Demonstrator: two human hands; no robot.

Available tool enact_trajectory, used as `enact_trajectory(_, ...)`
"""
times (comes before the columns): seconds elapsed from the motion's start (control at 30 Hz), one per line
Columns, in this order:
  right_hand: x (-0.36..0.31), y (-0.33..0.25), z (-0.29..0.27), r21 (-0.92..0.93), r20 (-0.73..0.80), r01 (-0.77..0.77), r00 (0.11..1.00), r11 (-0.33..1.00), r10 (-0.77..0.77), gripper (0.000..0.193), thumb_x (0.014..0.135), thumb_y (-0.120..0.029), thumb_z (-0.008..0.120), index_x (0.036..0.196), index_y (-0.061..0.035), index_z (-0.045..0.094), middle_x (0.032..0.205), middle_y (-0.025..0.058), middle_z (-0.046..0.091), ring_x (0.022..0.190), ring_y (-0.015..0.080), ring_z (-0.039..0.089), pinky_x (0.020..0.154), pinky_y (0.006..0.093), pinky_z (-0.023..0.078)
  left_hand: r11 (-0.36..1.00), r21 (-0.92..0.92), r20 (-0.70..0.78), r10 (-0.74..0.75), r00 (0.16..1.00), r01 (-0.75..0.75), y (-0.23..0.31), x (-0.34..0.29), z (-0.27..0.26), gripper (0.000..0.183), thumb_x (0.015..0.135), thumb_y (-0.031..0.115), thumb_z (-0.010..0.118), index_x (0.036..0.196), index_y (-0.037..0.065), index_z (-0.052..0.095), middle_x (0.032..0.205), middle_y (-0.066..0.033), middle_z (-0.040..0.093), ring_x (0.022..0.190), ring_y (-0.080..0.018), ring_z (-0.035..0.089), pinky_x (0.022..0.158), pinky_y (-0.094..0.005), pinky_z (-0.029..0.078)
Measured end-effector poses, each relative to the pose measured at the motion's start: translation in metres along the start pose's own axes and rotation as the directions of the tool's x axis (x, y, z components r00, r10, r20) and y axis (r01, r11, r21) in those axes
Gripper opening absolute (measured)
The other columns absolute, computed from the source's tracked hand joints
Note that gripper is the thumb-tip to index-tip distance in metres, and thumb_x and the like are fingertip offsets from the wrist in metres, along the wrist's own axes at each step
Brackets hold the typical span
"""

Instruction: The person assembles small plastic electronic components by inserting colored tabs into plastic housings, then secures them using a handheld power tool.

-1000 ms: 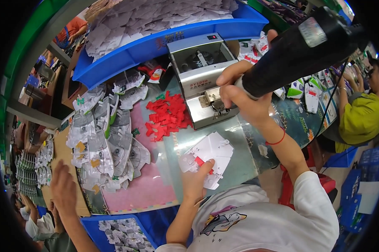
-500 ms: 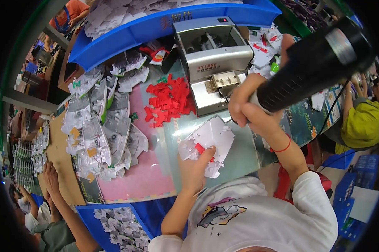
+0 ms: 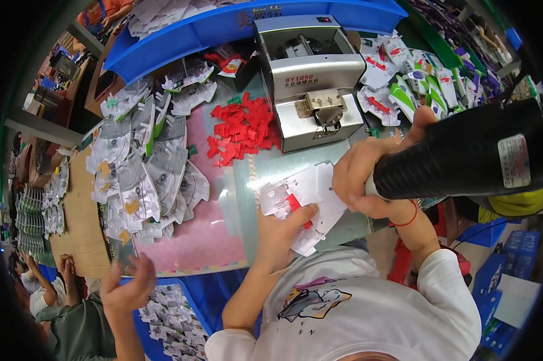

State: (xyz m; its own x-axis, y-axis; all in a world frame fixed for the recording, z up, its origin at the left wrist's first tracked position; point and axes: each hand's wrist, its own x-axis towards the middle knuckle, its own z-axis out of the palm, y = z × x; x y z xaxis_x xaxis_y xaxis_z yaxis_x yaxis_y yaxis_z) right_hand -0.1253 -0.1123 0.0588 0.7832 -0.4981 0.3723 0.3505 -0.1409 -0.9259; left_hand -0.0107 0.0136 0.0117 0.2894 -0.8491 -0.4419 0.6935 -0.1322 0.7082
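My left hand (image 3: 278,236) holds a white plastic shell (image 3: 319,189) over the front of the table, thumb pressed on a small red plastic part (image 3: 293,203) lying on the shell. Wrapped round the front of a black electric screwdriver (image 3: 452,159) is my right hand (image 3: 367,174), just at the right edge of the shell. The screwdriver's bit is hidden behind my fingers, so I cannot tell whether it touches the shell. Behind the shell stands a silver screw feeder (image 3: 313,78).
Red plastic parts (image 3: 244,129) lie piled left of the feeder. Further left are stacked translucent shells (image 3: 142,171). White-and-green shells (image 3: 422,90) lie at the right. A blue bin (image 3: 199,45) spans the back. At lower left, a co-worker's hand (image 3: 127,286) is above another blue bin (image 3: 193,307).
My right hand has brought the screwdriver from the feeder's front down to the shell, its body now more level. The shell has tilted slightly. A co-worker's hand has moved toward the lower-left bin.
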Motion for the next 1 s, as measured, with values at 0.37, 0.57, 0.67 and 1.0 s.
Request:
enact_trajectory(0.37,0.009,-0.008,-0.013,-0.064,-0.003,0.142,0.990,0.988,-0.143,0.011,0.067,-0.007,0.065,0.071,-0.0049,0.055,0.065,0.0056,0.057,0.056,0.0145,0.054,0.055,0.0252,0.042,0.994,0.103,0.021,-0.047,0.999,0.045,0.005,-0.002,0.001,0.039,0.064,-0.006,0.062,0.100,-0.003,0.048,0.088,-0.0110,0.058,0.072,-0.0169,0.059,0.064,-0.0291,0.050)
enact_trajectory(0.57,0.028,0.010,-0.031,-0.092,-0.041,0.275,0.959,0.957,-0.280,0.010,0.071,-0.006,0.062,0.076,-0.0024,0.054,0.070,0.0065,0.057,0.054,0.0111,0.053,0.053,0.0225,0.042,0.998,0.013,0.009,-0.065,0.998,0.065,-0.009,0.010,-0.002,0.037,0.065,-0.007,0.062,0.099,-0.004,0.049,0.088,-0.0111,0.058,0.073,-0.0169,0.059,0.064,-0.0283,0.050)
enact_trajectory(0.67,0.043,0.018,-0.028,-0.092,-0.168,0.257,0.948,0.962,-0.270,0.008,0.072,-0.002,0.059,0.076,0.0003,0.053,0.070,0.0065,0.055,0.052,0.0085,0.052,0.050,0.0189,0.041,0.995,0.008,0.020,-0.103,0.995,0.103,-0.010,0.011,-0.003,0.037,0.066,-0.007,0.062,0.100,-0.004,0.049,0.089,-0.0115,0.058,0.074,-0.0171,0.059,0.064,-0.0278,0.050)
enact_trajectory(1.0,0.045,0.016,-0.011,-0.094,-0.255,-0.053,0.966,0.994,0.027,0.016,0.073,-0.010,0.055,0.066,0.0005,0.045,0.050,0.0065,0.045,0.042,0.0102,0.042,0.042,0.0204,0.035,0.986,0.001,0.077,-0.167,0.983,0.167,-0.018,0.013,-0.004,0.034,0.067,-0.005,0.062,0.099,-0.004,0.051,0.088,-0.0098,0.059,0.074,-0.0150,0.058,0.065,-0.0264,0.048)
